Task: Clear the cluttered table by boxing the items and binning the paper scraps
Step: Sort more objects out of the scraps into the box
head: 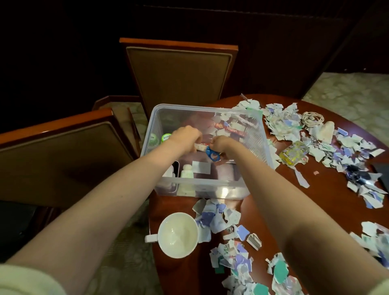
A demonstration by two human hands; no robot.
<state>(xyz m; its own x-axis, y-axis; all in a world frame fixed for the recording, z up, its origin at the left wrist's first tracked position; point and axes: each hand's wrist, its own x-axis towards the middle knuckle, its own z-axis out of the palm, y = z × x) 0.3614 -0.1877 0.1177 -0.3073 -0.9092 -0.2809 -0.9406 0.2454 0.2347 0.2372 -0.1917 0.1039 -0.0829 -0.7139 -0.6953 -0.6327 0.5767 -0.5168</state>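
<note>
Clear plastic box [212, 190] sits at the near-left edge of the round wooden table [280, 202], open top. Inside: green-lidded jar [166, 138], red snack packet [226, 127], small white bottle [187, 171], a few paper bits.

Both forearms reach straight out from the camera and converge over the box's middle. Left hand [186, 134] curled, knuckles up, fingers pinched on one end of a small tube-like item [55, 147]... correction: tube-like item [54, 0] not valid.Correction: ignore the text above, the tube-like item's points in it are wrong. Clean version follows.

Clear plastic box [212, 190] sits at the near-left edge of the round wooden table [280, 202], top open. Inside: green-lidded jar [166, 138], red snack packet [226, 127], small white bottle [187, 171], some paper bits.

Both bare forearms reach straight out and converge over the box's middle. Left hand [186, 134] is curled, knuckles up, pinching one end of a small tube-like item [201, 146]. Right hand [221, 144] is curled too, closed on the item's other end, with a blue ring-shaped piece [212, 156] just under it. Exact grip on the blue piece: can't tell.

Torn paper scraps [219, 214] cover the table right of and in front of the box. White cup [179, 234] stands near the table edge, upright. Yellowish clear bottle [294, 154] and coiled cord [312, 120] lie among the scraps on the right. Two padded chairs [181, 71] stand behind and to the left.
</note>
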